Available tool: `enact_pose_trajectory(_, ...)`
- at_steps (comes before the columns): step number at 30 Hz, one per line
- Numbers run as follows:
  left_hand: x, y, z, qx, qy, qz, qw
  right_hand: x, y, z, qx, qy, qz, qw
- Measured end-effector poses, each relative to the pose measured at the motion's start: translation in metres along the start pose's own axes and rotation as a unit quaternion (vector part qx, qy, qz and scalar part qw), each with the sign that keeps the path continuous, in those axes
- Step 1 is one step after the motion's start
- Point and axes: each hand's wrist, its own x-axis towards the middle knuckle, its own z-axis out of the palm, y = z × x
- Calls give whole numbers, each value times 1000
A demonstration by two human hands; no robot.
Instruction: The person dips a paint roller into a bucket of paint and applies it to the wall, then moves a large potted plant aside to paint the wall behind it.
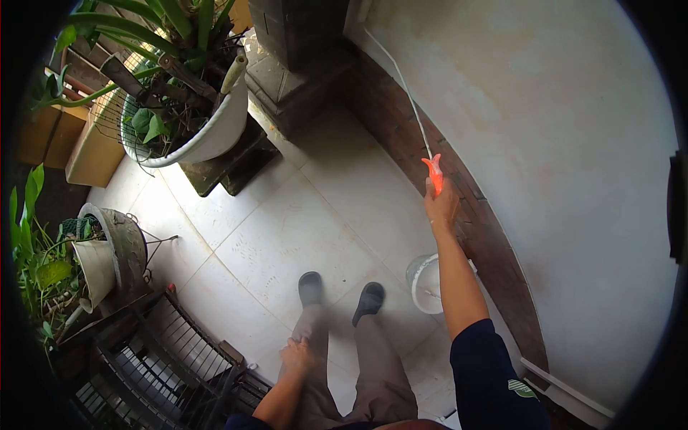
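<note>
My right hand (441, 203) is closed around the orange handle (433, 172) of a paint roller. Its long thin rod (407, 87) reaches up along the pale wall (559, 165); the roller head at the far end is hard to make out against the wall. Below my right forearm, a bucket (428, 285) with white paint inside stands on the floor, partly covered by the arm. My left hand (296, 355) rests on my trouser leg near the knee, fingers loosely bent and apart, holding nothing that I can see.
A large white planter (215, 136) sits on a dark stand at upper left. Smaller pots (123, 247) and a black metal rack (183, 344) line the left side. Brown tile skirting (494, 254) curves along the wall's base. Pale tiles (269, 236) cover the floor.
</note>
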Motion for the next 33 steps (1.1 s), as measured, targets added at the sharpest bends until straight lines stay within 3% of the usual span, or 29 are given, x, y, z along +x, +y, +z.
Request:
enact_pose_trajectory(5, -6, 12, -19, 17, -39, -24, 999, 23, -24, -12, -18, -7, 0, 1000)
enact_pose_trajectory(11, -1, 13, -19, 16, -59, -16, 998, 0, -1, -31, 30, -16, -1, 999)
enact_pose_trajectory(17, -1, 18, -18, 35, -57, -21, 998, 4, -3, -41, 22, -9, -17, 1000)
enact_pose_trajectory(20, 1, 16, -13, 36, -54, -13, 998, -10, -1, -43, 36, -23, 28, 999)
enact_pose_trajectory(23, 2, 23, -16, 41, -61, -32, 997, 9, -19, -35, 33, 7, -17, 999)
enact_pose_trajectory(26, 3, 20, -6, 41, -49, -26, 998, 15, -32, -44, 10, -23, 10, 1000)
enact_pose_trajectory(29, 6, 17, 3, 35, -32, -14, 999, 1, -1, -53, 48, -34, 6, 998)
enact_pose_trajectory(33, 6, 23, -1, 32, -33, -18, 999, 15, -12, -63, 37, -10, 2, 999)
